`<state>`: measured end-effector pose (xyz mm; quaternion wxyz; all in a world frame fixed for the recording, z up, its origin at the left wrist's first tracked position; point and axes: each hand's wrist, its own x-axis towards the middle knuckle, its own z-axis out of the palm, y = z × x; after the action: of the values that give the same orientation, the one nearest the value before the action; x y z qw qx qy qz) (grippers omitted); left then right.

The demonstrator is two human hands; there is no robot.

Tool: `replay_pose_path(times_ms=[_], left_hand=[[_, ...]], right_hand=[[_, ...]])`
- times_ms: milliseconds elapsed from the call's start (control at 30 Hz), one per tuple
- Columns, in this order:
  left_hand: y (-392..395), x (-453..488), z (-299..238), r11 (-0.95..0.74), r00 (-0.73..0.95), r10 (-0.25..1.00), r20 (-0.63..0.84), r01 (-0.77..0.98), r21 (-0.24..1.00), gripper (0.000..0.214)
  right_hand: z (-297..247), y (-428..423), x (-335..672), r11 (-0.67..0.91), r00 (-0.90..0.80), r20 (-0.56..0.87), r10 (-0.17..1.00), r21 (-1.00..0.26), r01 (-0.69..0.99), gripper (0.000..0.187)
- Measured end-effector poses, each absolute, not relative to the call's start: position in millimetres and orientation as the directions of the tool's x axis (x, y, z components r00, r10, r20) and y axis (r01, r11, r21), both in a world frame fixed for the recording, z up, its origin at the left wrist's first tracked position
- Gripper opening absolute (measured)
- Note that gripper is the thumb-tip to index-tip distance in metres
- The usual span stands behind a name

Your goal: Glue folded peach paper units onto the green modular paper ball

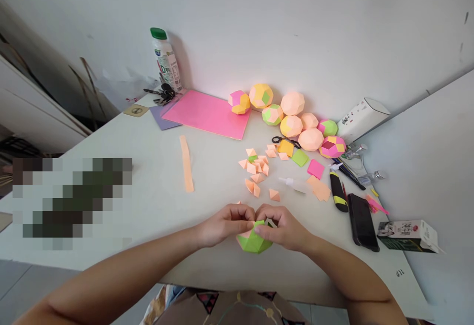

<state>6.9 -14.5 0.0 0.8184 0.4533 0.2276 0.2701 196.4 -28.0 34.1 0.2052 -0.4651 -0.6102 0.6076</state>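
Green ball (255, 244) was over the near part of the table (218, 172), between both hands. Left hand (225, 224) was clamped on its upper rim, thumb against fingers; right hand (286, 227) pinched the rim opposite. Ball's top was partly covered by fingers; its inside couldn't be made out. One peach scrap (239, 202) barely showed behind left hand. Table's left end was pixelated, contents unreadable.

Loose peach pieces (259, 167) lay beyond the hands, some overlapping. Scissors (287, 140) were partly hidden by an orange square (286, 148). Finished balls (291, 126) crowded the wall side, one covering a corner of the pink sheet (207, 112). Cutter (337, 191) and phone (363, 221) lay on the right.

Glue bottle (296, 185) lay on its side, fill level unclear. White bottle (168, 63) was green-capped, carton (407, 235) lay far right; couldn't see inside either.
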Motion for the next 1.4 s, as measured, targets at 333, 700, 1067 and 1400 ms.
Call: replay_pose_path(times_ms=[333,700,1067,1400], left_hand=[[-13.6,6.7,0.4,0.438,0.764,0.629,-0.144,-0.195,0.878,0.027],[-11.2,8.1,0.1,0.425,0.760,0.635,-0.142,-0.191,0.885,0.028],[-14.0,8.8,0.5,0.364,0.736,0.660,-0.152,-0.137,0.921,0.042],[-11.9,7.4,-3.5,0.385,0.767,0.625,-0.142,-0.145,0.911,0.034]], right_hand=[[31.1,-25.1,197.2,-0.235,-0.492,-0.346,0.799,-0.933,0.274,0.019],[34.9,-25.4,196.3,-0.113,-0.515,-0.277,0.811,-0.939,0.326,0.010],[30.0,-25.2,194.4,-0.149,-0.494,-0.255,0.831,-0.959,0.243,0.013],[35.9,-22.3,197.1,-0.123,-0.484,-0.283,0.828,-0.934,0.335,0.038]])
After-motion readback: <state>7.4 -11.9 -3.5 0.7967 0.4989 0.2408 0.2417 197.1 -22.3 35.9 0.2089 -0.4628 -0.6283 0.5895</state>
